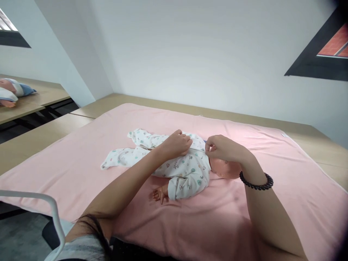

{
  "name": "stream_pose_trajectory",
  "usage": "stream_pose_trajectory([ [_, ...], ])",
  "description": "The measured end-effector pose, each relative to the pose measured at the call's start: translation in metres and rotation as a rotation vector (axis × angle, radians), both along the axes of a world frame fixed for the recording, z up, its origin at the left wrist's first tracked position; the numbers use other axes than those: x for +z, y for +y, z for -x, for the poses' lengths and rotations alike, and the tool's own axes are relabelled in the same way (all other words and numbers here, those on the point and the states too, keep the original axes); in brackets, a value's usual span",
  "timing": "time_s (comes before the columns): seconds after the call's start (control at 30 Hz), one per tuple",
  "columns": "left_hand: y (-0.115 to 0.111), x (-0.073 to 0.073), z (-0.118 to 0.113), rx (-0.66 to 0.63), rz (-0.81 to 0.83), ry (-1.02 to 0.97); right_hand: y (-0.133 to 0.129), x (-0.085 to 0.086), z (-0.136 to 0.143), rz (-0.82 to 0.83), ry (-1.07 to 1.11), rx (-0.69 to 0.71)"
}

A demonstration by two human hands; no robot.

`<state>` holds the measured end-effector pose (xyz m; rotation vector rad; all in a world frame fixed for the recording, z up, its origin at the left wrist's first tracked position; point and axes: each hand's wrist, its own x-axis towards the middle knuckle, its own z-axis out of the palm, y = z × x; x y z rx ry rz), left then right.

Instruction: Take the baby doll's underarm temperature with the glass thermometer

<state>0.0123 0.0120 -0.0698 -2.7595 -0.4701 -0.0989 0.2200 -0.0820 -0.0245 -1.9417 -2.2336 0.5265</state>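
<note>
A baby doll [224,168] lies on its back in a white footed romper [174,167] with small coloured prints, its head to the right. My left hand [178,144] is closed with curled fingers on the front of the romper at the chest; the cloth between its fingertips is mostly hidden. At the collar, my right hand [224,148] pinches the romper's neck edge between thumb and fingers and covers part of the doll's face. The doll's near hand [160,194] sticks out of its sleeve, palm up.
A pink blanket [81,170] covers most of the wooden table [326,145] under the doll. Another doll [11,88] lies on a table at far left. A white curved rail [53,206] stands at lower left. The wall [190,54] rises behind the table.
</note>
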Motion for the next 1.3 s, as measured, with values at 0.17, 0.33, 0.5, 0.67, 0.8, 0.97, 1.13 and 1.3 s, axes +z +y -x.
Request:
stream_pose_trajectory([
  [0.17,0.003,0.024,0.025,0.120,0.377,0.005,-0.002,0.004,-0.003,0.027,0.018,0.011],
  [0.33,0.017,0.042,0.057,0.259,0.657,0.130,-0.004,0.006,-0.004,0.051,0.042,0.026],
  [0.5,0.020,0.045,0.061,0.246,0.766,0.087,-0.003,0.003,-0.006,0.062,0.047,0.009],
  [0.67,0.019,0.041,0.053,0.251,0.798,0.069,-0.002,0.003,-0.006,0.058,0.033,0.022],
  [0.8,0.021,0.035,0.049,0.280,0.658,0.035,-0.002,0.004,-0.006,0.060,0.037,0.012],
  [0.97,0.016,0.028,0.041,0.217,0.424,0.053,-0.002,0.004,-0.005,0.067,0.039,0.014],
  [1.13,0.009,0.026,0.039,0.194,0.357,0.054,-0.002,0.004,-0.005,0.060,0.026,0.026],
  [1.3,0.006,0.026,0.035,0.186,0.285,0.091,-0.001,0.003,-0.004,0.057,0.025,0.033],
])
